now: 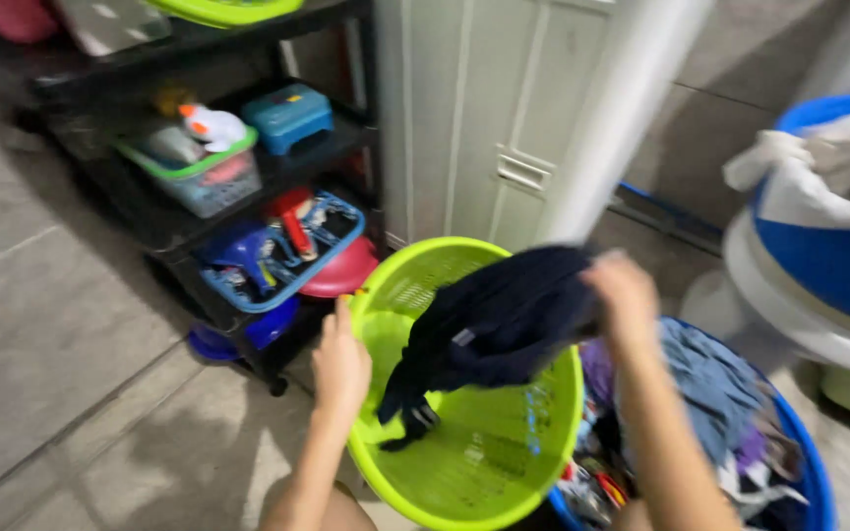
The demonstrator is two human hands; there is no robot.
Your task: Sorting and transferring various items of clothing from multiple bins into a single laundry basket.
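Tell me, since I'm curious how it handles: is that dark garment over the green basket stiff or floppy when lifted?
Probably floppy: the dark garment sags in folds from the right hand, its end trailing into the green basket. It seems light, since one hand carries it. The left hand rests on the basket rim.

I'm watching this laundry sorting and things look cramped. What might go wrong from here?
The dark navy garment hangs from the right hand partly over the round lime-green plastic basket; its trailing end may fall outside. The left hand only rests on the rim, so the basket might tip. The heaped blue tub of clothes beside it could spill.
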